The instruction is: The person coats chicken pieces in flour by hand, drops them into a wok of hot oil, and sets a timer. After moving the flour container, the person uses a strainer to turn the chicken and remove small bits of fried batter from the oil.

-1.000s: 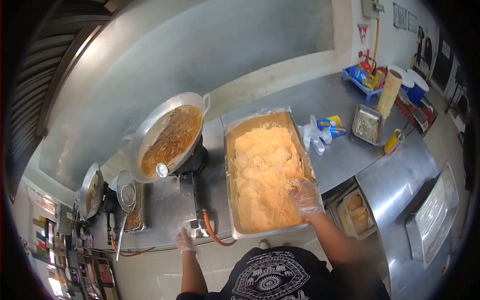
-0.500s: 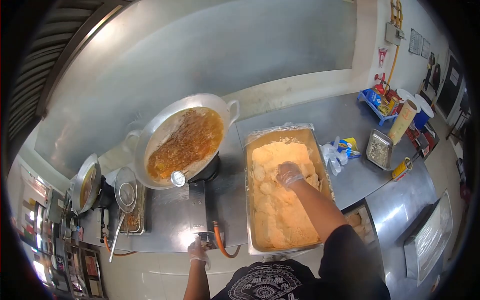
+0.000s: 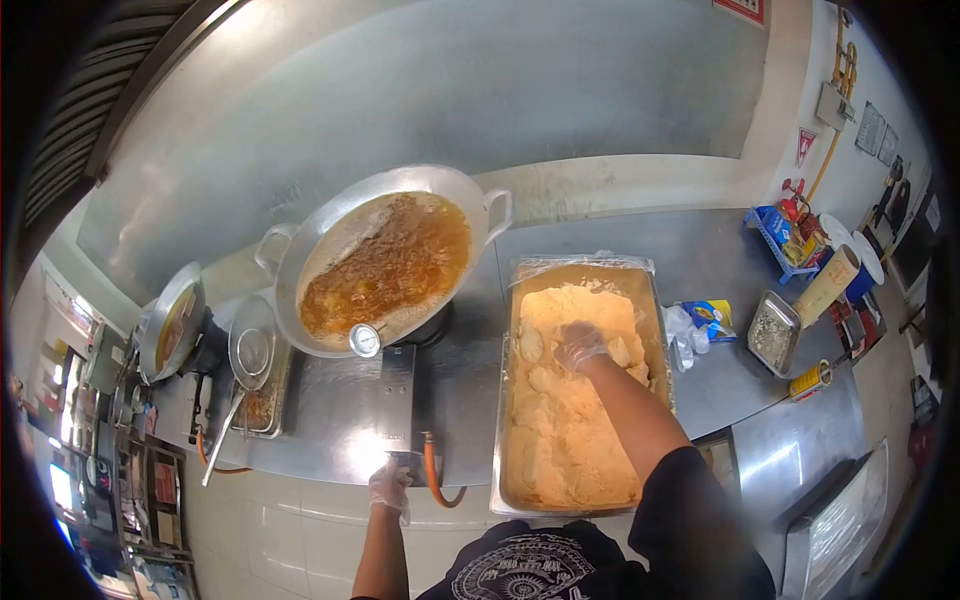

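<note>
Pressing into the orange-tinted flour (image 3: 570, 430), the gloved right hand (image 3: 581, 348) has its fingers curled, its grip hidden; the flour lies in the deep tray (image 3: 505, 470) on the surface (image 3: 710, 245); the left hand (image 3: 389, 484), partly curled, is at the burner's front edge (image 3: 405, 462), its hold unclear.

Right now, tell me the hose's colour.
The hose is orange, seen best in the head view.
</note>
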A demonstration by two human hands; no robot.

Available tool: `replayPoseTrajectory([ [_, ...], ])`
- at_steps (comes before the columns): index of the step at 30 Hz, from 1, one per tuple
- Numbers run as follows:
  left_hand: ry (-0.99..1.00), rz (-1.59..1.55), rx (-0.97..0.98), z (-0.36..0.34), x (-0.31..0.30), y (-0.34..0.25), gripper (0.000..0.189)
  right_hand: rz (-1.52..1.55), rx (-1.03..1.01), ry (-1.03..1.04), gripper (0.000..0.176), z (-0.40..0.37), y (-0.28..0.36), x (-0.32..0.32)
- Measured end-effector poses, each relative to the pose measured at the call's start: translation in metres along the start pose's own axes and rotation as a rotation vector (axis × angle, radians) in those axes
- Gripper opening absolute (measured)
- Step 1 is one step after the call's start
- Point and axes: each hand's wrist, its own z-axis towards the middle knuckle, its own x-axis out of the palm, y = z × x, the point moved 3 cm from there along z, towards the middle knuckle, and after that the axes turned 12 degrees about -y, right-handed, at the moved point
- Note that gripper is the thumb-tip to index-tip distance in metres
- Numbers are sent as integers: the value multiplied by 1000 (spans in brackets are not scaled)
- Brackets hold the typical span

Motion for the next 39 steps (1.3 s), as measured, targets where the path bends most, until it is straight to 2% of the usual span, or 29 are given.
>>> replayPoseTrajectory([
  [1, -4, 97, 4, 10, -9, 1, 28, 7, -9, -39, 22, -1, -8, -4],
  [3, -226, 6, 150, 8, -17, -3, 32, -103, -66, -2, 23, 0, -39, -10],
  [5, -464, 661, 488, -40, 1, -62, 37, -194, -151, 106, 22, -7, -73, -17],
  [8, -392, 430, 868, -120, 73, -114, 36, -299, -363, 297, 19, -22, -99, -27],
  [9, -261, 251, 812, -134, 101, -114, 28, -333, -438, 323, 19, -28, -101, -20],
  [10, -93, 231, 851, -149, 132, -115, 27, -368, -516, 344, 18, -32, -102, -13],
  [11, -26, 626, 967, -173, 168, -128, 17, -313, -452, 285, 19, -29, -105, -8],
  [12, 108, 660, 1277, -191, 202, -132, 22, -255, -393, 226, 20, -26, -106, 0],
  [13, 219, 809, 1314, -207, 236, -136, 25, -192, -332, 171, 21, -25, -108, 13],
  [14, 337, 962, 1342, -222, 265, -137, 29, -115, -315, 127, 22, -24, -113, 36],
  [16, 451, 1061, 1319, -200, 314, -105, 36, 36, -278, 36, 24, -17, -127, 73],
  [18, 485, 1408, 1099, -153, 360, -65, 37, 110, -168, 123, 23, -21, -114, 41],
  [19, 538, 1553, 1141, -120, 374, -37, 39, 143, -111, 164, 23, -21, -108, 25],
  [21, 649, 1855, 1212, -73, 391, 12, 42, 83, -168, 181, 22, -22, -105, 29],
  [24, 437, 1629, 969, -106, 389, -20, 48, -2, -225, 219, 22, -28, -104, 31],
  [25, 434, 1602, 945, -109, 388, -25, 47, -26, -238, 234, 23, -31, -104, 27],
  [28, 387, 1573, 856, -125, 380, -38, 48, 94, -260, -51, 19, -46, -106, -10],
  [30, 302, 1606, 786, -145, 383, -43, 53, 19, -254, -76, 16, -57, -110, -22],
  [31, 295, 1623, 833, -139, 382, -33, 53, -13, -243, -91, 15, -61, -110, -24],
  [33, 277, 1638, 948, -125, 392, -19, 54, 104, -227, -269, 14, -62, -113, -21],
  [36, 242, 1550, 942, -121, 384, -21, 52, 160, -324, -395, 13, -65, -121, -6],
  [37, 228, 1472, 996, -139, 381, -36, 49, 152, -372, -423, 14, -64, -127, -5],
  [39, 210, 1326, 1094, -194, 364, -73, 43, 339, -239, -373, 15, -78, -128, -38],
])
